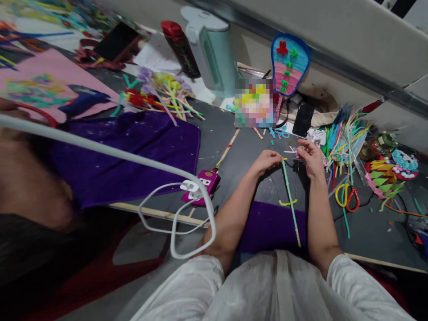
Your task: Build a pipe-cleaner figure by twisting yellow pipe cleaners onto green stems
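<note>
My left hand (pixel 268 162) is pinched on the top end of a long light green pipe cleaner (pixel 290 196), which hangs down toward my lap with a yellow lower part. A bit of yellow shows at my fingertips. To its right, my right hand (pixel 310 157) has its thumb and fingers drawn together beside a small purple and pale piece; what it holds is too small to name. A curved yellow pipe cleaner (pixel 288 203) is behind the green one, above a purple cloth (pixel 272 227) at the table's front edge.
Yellow and red scissors (pixel 347 197) and a bundle of pipe cleaners (pixel 346 138) are at the right. A magenta power strip (pixel 202 187) with a white cable (pixel 133 156) stands left, near a kettle (pixel 214 53) and bottle (pixel 180 49). Another person's arm (pixel 30 178) is at far left.
</note>
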Demonstrator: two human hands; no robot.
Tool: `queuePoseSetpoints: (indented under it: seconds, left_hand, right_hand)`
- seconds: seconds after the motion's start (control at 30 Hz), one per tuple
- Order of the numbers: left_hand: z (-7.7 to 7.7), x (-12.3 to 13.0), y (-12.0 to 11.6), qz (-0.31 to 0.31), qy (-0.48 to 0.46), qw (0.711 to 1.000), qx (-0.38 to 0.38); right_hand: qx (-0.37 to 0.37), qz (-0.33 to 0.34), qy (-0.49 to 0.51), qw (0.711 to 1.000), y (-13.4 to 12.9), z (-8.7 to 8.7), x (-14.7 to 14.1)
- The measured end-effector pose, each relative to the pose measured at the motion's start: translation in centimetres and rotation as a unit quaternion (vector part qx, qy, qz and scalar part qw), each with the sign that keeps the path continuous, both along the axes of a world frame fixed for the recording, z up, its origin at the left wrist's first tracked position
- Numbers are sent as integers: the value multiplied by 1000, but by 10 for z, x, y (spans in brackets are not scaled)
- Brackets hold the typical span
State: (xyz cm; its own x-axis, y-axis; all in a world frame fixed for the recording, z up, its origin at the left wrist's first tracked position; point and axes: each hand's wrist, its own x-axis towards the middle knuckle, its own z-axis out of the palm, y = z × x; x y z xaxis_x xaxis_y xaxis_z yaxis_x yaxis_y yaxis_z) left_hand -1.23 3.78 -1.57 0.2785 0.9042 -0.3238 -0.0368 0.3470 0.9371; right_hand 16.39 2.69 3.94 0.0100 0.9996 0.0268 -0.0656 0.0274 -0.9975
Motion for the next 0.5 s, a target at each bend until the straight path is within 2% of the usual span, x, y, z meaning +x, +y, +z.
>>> queuePoseSetpoints:
  seconds: [0.13, 0.3, 0.4, 0.5]
  left_hand:
    - [1, -3, -2, -6, -21, 1000, -9]
    - [3, -4, -2, -15, -14, 1000, -12]
    - [6, -4, -3, -7, -17, 1000, 3]
    - [10, -5, -4, -9, -24, 1000, 8]
  right_hand:
    - [-33, 44, 9, 998, -5, 3, 5]
    - [-54, 117, -40, 991, -10, 5, 2]
    - [-37, 109, -84, 990, -9, -4, -9]
    - [15, 73, -160, 984, -7, -12, -20]
